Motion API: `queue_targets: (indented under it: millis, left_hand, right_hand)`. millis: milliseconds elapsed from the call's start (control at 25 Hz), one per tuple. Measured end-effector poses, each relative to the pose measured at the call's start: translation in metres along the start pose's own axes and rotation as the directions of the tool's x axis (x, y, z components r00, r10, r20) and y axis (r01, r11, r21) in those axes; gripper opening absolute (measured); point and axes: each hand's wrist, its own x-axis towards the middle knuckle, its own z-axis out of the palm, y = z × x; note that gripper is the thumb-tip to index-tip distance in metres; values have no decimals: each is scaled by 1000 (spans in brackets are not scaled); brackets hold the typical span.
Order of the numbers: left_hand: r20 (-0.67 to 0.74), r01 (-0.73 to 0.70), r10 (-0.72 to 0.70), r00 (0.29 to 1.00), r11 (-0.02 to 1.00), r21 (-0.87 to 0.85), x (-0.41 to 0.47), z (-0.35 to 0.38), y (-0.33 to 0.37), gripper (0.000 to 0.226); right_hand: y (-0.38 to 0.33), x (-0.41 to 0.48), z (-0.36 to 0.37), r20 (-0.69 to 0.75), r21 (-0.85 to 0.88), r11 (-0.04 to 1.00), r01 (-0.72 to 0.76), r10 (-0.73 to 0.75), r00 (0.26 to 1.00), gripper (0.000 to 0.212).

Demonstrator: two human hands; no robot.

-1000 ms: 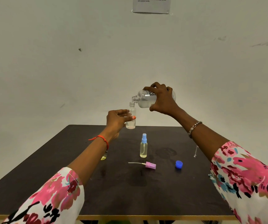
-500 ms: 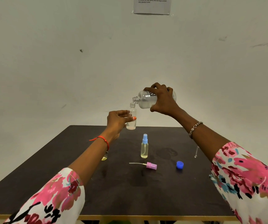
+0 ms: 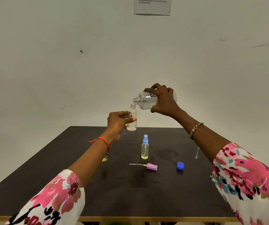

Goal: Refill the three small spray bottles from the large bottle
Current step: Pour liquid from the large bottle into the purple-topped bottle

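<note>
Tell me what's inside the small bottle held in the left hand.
The small bottle holds a shallow layer of clear liquid at its bottom, and is mostly empty above. The left hand covers part of its side.

I take the blue-capped spray bottle (image 3: 145, 147) standing upright mid-table as my landmark. Just in front of it lies the pink spray head (image 3: 152, 166), its tube pointing left, and the blue cap (image 3: 180, 165) sits to the front right, with a clear gap between those 2. Above and behind it, my left hand (image 3: 117, 121) and right hand (image 3: 163, 100) fill the air with 2 bottles. My left forearm crosses the space to its left, partly hiding a small yellowish object (image 3: 104, 159). The dark table (image 3: 146, 200) nearer me is open, as is its far right.
</note>
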Motion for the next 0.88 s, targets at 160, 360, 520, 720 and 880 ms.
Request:
queue_targets:
  millis: [160,360,520,720,880]
  left_hand:
    - [0,6,-6,1000,1000,-12,0,-1,0,47]
    - [-3,1,-1,1000,1000,-5,0,-2,0,48]
    - [-4,3,-3,1000,1000,-12,-1,-2,0,47]
    - [-3,-6,6,1000,1000,-6,-2,-1,0,46]
    - [-4,-5,5,1000,1000,1,-2,-1,0,46]
  right_hand:
    - [-1,0,0,-1,4,1000,2,-2,1000,75]
    - [-2,0,1,-2,2,1000,8,-8,1000,74]
    - [-2,0,1,-7,-5,1000,11,-11,1000,73]
    - [-2,1,2,-7,3,1000,10,-10,1000,73]
    - [-2,0,1,-9,-6,1000,11,-11,1000,73]
